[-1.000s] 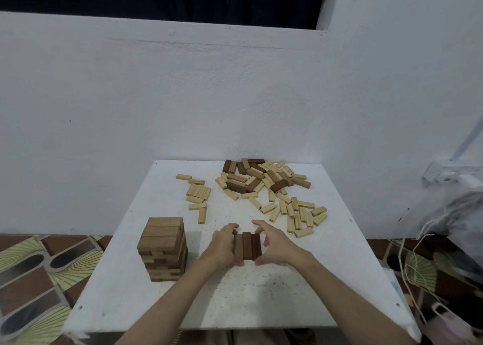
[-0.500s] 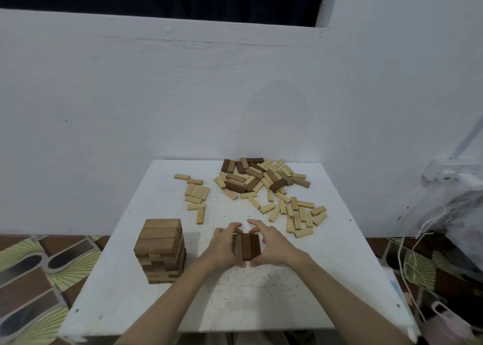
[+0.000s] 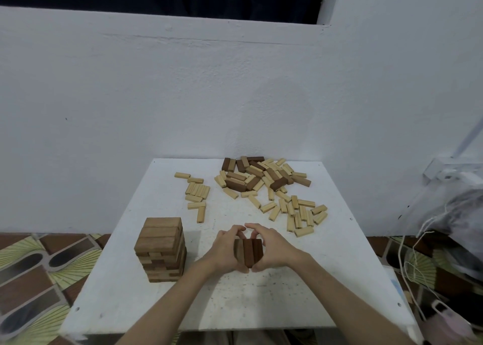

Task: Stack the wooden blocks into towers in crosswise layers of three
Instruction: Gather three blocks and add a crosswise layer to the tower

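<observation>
White plaster wall backs a small white counter (image 3: 326, 261), its top speckled and scuffed, with patterned floor tiles (image 3: 28, 274) showing to the left of it. At the centre of the counter, near the front, three dark wooden blocks (image 3: 248, 252) lie side by side, touching, as one flat layer with their long sides running away from the person. The left hand (image 3: 225, 250) curls against the left side of this layer and the right hand (image 3: 271, 249) curls against its right side; each grip is clamped on the layer, the fingertips arching over the far ends and nearly meeting above them, the thumbs close together at the near ends. Well to the left stands a finished tower (image 3: 162, 248) of brown blocks, upright, its layers crossing one another and three blocks visible on top. Across the far half of the counter lies a loose pile (image 3: 264, 177) of pale and dark blocks, heaped thickest near the wall and thinning toward the right. A smaller group of pale blocks (image 3: 196, 193) lies apart, to the left of the pile. White cords and a plastic bag (image 3: 454, 214) hang off to the right.
</observation>
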`<state>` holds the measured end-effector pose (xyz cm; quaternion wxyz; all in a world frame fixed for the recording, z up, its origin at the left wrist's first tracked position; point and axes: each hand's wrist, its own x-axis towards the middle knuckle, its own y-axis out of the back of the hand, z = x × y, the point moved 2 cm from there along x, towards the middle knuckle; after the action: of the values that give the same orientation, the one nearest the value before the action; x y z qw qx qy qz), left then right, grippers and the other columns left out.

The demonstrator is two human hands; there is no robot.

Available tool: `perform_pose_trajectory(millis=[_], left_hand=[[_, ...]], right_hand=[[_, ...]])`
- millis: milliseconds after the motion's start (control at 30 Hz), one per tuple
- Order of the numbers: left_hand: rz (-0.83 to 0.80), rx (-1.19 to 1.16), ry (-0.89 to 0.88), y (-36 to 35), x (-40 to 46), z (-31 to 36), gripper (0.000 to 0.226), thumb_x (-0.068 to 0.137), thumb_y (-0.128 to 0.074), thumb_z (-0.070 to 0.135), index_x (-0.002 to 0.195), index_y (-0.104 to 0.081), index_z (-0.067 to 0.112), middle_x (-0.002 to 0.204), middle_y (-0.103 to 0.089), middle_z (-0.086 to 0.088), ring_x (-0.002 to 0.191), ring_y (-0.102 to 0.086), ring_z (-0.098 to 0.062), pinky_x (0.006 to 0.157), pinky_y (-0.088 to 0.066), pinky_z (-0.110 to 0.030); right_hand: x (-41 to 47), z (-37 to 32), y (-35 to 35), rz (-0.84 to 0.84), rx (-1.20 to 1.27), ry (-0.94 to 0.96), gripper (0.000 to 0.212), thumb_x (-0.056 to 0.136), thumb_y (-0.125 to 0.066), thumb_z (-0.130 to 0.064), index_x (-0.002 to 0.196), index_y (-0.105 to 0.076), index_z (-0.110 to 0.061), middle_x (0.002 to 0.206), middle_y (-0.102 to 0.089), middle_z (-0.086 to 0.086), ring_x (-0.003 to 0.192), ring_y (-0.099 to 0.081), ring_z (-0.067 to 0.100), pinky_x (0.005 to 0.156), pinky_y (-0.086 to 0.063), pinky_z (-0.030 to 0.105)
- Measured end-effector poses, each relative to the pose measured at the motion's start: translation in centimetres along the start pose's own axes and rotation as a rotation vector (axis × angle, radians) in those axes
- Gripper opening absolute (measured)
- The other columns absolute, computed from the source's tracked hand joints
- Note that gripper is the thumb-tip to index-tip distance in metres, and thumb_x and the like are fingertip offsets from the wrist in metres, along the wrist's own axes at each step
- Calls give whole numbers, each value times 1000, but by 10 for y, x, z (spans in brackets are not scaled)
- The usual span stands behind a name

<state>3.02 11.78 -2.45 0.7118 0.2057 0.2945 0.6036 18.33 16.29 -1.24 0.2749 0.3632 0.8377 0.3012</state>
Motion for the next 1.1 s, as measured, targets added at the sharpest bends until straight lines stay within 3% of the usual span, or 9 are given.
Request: perform_pose_trajectory(millis=[167, 433, 933, 1100], left_hand=[[29, 4, 11, 1, -3, -3, 106, 51, -90, 30, 137, -28, 27, 122, -41, 11, 115, -30, -9, 94, -37, -25], [36, 12, 13, -2, -3, -3, 98, 54, -89, 32, 133, -31, 30, 112, -40, 15, 112, -32, -10, 95, -36, -26], [43, -27, 5, 0, -5, -3, 96, 54, -89, 29, 132, -32, 29, 114, -44, 16, 115, -32, -11, 99, -38, -30], [51, -31, 1, 1, -5, -2, 94, 54, -88, 29, 131, -34, 28, 113, -45, 14, 114, -33, -12, 100, -40, -34]], right_hand=[[-4, 3, 3, 2, 4, -23, 109, 59, -88, -27, 146, -23, -34, 121, -45, -11, 105, -38, 11, 87, -39, 25], [-8, 7, 1, 19, -3, -38, 108, 60, -88, -27, 146, -23, -36, 116, -45, -16, 108, -37, 9, 95, -38, 29], [-7, 6, -1, 43, 42, -13, 106, 60, -88, -27, 144, -25, -37, 115, -47, -17, 102, -36, 6, 86, -35, 26], [-7, 6, -2, 55, 54, 3, 102, 61, -88, -25, 143, -28, -37, 115, -48, -17, 92, -37, -2, 74, -33, 15]])
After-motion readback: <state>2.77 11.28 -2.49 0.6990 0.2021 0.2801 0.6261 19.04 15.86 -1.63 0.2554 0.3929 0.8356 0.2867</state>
